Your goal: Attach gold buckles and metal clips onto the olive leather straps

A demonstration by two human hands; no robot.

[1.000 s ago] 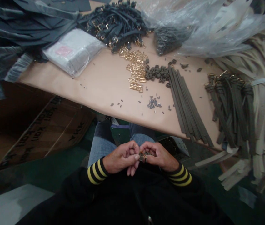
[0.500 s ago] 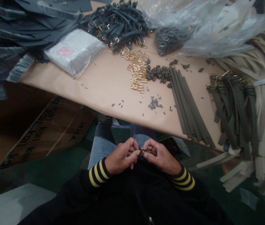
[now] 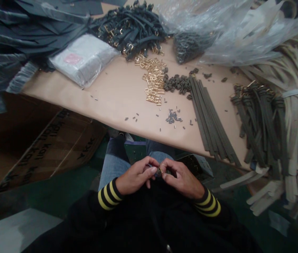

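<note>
Tan table top point(image 3: 117, 102) with gold buckles point(image 3: 153, 80), dark loops point(image 3: 176, 84), olive straps point(image 3: 209, 116)

Dim indoor lt, soft shadows; edges bowed, wide-angle; L hand point(image 3: 135, 177), R hand point(image 3: 183, 177) sl. blurred.

The small held buckle point(image 3: 159, 172) is shiny metal; the loose buckles point(image 3: 154, 80) are glossy gold-coloured metal; the dark straps point(image 3: 209, 116) look matt; the clear plastic bag point(image 3: 233, 38) is glossy and creased; the counter point(image 3: 112, 98) is smooth tan paper; the box point(image 3: 33, 147) is matt brown cardboard.
</note>
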